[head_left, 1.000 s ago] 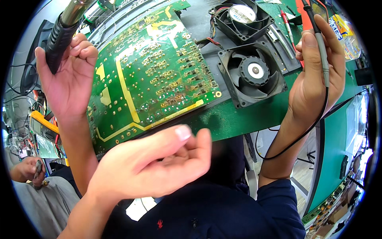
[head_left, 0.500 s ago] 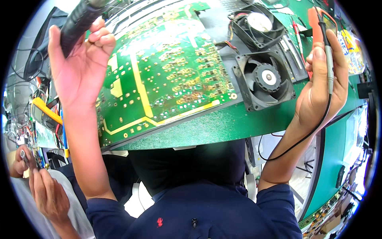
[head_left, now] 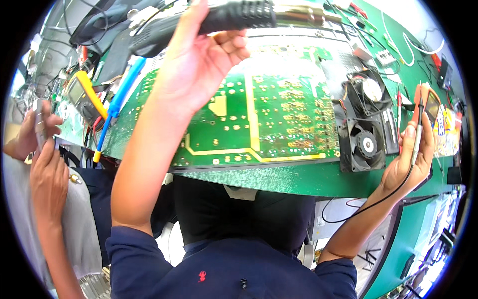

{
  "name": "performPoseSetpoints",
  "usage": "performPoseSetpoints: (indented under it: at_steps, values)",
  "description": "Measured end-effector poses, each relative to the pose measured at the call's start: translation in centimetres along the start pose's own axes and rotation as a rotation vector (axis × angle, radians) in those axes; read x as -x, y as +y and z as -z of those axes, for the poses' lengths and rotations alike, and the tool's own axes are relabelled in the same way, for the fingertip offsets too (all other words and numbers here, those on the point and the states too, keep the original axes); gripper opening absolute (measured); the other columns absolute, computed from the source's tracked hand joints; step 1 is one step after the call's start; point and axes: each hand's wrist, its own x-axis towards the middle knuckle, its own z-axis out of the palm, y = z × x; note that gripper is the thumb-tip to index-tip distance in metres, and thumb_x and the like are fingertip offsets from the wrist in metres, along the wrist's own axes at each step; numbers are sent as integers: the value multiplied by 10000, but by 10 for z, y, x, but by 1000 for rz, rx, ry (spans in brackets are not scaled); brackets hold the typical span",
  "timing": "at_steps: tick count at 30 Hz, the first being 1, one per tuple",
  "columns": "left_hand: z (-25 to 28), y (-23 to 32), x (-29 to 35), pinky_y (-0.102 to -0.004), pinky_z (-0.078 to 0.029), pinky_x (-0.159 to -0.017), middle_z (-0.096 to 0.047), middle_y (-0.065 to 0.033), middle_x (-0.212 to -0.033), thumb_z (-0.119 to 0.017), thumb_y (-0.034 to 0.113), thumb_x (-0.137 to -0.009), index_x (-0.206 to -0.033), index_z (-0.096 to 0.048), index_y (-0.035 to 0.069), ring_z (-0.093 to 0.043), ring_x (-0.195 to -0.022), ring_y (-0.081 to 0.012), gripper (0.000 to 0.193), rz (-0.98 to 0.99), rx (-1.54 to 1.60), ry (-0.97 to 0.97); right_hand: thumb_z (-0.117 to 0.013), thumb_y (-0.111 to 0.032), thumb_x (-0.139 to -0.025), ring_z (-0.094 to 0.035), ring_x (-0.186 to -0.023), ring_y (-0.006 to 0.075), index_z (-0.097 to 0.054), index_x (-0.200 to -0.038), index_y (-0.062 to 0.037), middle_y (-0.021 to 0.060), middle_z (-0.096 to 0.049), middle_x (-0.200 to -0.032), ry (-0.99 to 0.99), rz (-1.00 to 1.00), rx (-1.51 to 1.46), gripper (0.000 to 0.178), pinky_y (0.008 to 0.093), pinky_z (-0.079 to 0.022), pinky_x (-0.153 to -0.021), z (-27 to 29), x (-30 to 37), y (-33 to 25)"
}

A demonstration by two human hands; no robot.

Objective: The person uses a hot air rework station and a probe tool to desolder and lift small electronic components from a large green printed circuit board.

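Observation:
My left hand [head_left: 196,74] is raised over the left part of a large green circuit board [head_left: 226,132]. It is closed round the black handle of a hot air gun [head_left: 239,17], whose metal nozzle points right. At the right, my right hand [head_left: 411,157] grips a slim grey-and-black test probe [head_left: 419,119], tip upward, its black lead looping down along my forearm. Just beyond that hand is an orange-cased multimeter [head_left: 430,102]. Between the board and my right hand sit two black cooling fans, a near one [head_left: 361,144] and a far one [head_left: 372,92].
To the left, a blue-and-yellow rod-like tool [head_left: 114,107] and a yellow-edged meter [head_left: 84,97] lie by the board. Another person's hands [head_left: 50,179] hold a metallic object at far left. A red probe [head_left: 399,102] and white cable [head_left: 408,50] lie on the green bench [head_left: 279,182].
The hot air gun in my left hand has swung from upright to nearly level and moved right. My view has shifted left. My right hand still holds the probe.

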Motion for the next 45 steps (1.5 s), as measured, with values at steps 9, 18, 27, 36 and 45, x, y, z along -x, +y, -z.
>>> performPoseSetpoints:
  at_steps: [9, 18, 27, 36, 45]
  values:
    - [2, -1, 3, -328, -510, -694, -628, -118, -790, -466, 438, -874, -908, -585, 3, -612, -732, -182, 452, -39, -37, 3, -579, -52, -824, -509, -749, 79, -556, -1121, -9, 38, -574, -859, 8, 10, 33, 301, 185, -405, -647, -5, 2, -4]
    - [-4, -3, 4, -298, -482, -672, -619, -66, -731, -494, 408, -872, -878, -589, 46, -587, -664, -145, 374, -12, -14, 1, -553, -65, -839, -495, -725, 81, -554, -1123, -2, 45, -579, -942, -17, 4, 47, 290, 205, -384, -639, -4, 3, -9]
    - [-7, -3, 7, -288, -486, -644, -614, -56, -714, -534, 400, -852, -842, -605, 44, -582, -635, -128, 362, -24, -54, 24, -547, -85, -848, -490, -754, 75, -550, -1107, 20, 47, -541, -963, -40, 10, 53, 279, 197, -410, -661, -1, 2, -3]
    - [-4, -6, 6, -289, -488, -642, -598, -52, -709, -584, 429, -810, -815, -603, 43, -567, -621, -136, 386, -13, -15, 20, -546, -146, -861, -487, -784, 91, -547, -1120, 9, 44, -499, -1026, -65, -49, 78, 302, 216, -397, -715, -5, 3, -10]
    - [-10, -2, 11, -276, -476, -542, -563, -34, -650, -552, 467, -820, -760, -565, 82, -535, -564, -119, 390, 14, 41, -5, -510, -173, -885, -501, -760, 87, -559, -1125, 5, 59, -572, -963, -122, 41, 196, 303, 201, -407, -655, 3, -2, 4]
